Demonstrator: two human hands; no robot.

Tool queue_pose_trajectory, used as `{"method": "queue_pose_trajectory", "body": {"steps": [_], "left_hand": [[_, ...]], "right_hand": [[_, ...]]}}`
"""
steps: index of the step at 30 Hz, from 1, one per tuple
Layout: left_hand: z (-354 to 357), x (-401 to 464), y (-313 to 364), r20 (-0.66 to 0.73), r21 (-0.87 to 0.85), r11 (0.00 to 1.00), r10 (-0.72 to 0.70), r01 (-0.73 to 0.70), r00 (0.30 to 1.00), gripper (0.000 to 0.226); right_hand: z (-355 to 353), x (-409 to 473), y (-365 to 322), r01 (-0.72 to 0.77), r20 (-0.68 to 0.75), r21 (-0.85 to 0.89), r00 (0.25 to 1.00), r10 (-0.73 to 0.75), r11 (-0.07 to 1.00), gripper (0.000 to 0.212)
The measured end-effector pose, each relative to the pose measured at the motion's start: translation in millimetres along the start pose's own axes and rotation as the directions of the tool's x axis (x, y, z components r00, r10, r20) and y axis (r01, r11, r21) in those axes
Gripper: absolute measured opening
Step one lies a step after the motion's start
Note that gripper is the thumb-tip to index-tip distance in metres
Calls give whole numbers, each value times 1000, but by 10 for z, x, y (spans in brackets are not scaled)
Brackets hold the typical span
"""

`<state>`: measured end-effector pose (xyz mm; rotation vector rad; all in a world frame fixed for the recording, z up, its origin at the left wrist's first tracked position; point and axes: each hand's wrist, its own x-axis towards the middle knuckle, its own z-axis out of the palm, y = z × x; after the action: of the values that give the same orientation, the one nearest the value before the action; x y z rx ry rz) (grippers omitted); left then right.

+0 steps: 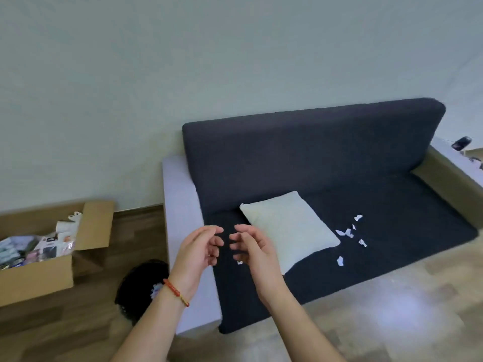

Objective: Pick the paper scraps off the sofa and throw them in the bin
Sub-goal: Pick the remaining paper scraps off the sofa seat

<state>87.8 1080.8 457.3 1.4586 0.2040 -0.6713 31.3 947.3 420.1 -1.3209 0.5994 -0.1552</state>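
Several white paper scraps (350,232) lie on the dark sofa seat (392,218), to the right of a white pillow (287,228). One more small scrap (239,262) shows between my hands. My left hand (198,249) and my right hand (252,248) hover over the left part of the seat, palms facing each other, fingers loosely curled and holding nothing. A black bin (142,286) stands on the floor beside the sofa's left armrest, partly hidden behind my left forearm.
An open cardboard box (39,275) full of packets sits on the wooden floor at the left. The sofa has pale armrests (180,205); a dark object (461,142) lies on the right one. A plain wall is behind.
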Motion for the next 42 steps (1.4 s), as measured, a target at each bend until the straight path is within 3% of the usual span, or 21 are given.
{"method": "queue_pose_trajectory", "body": {"steps": [5, 9, 20, 31, 42], "left_hand": [[1025, -318, -618, 106, 127, 991, 18, -31, 994, 26], [1886, -529, -853, 158, 116, 992, 20, -39, 987, 20], [3695, -459, -897, 347, 188, 980, -5, -64, 938, 18], [5158, 1000, -1006, 216, 228, 972, -100, 49, 971, 20], [5893, 1932, -1248, 64, 214, 953, -231, 212, 971, 19]], "right_hand": [[-1454, -624, -207, 28, -15, -88, 999, -29, 996, 24], [-2472, -989, -248, 32, -120, -120, 992, -47, 992, 25], [-4168, -912, -354, 45, -340, -74, 938, -68, 996, 23], [-5895, 304, -654, -90, -405, -103, 913, 41, 991, 25], [-6798, 1994, -766, -217, -277, -240, 949, 147, 946, 23]]}}
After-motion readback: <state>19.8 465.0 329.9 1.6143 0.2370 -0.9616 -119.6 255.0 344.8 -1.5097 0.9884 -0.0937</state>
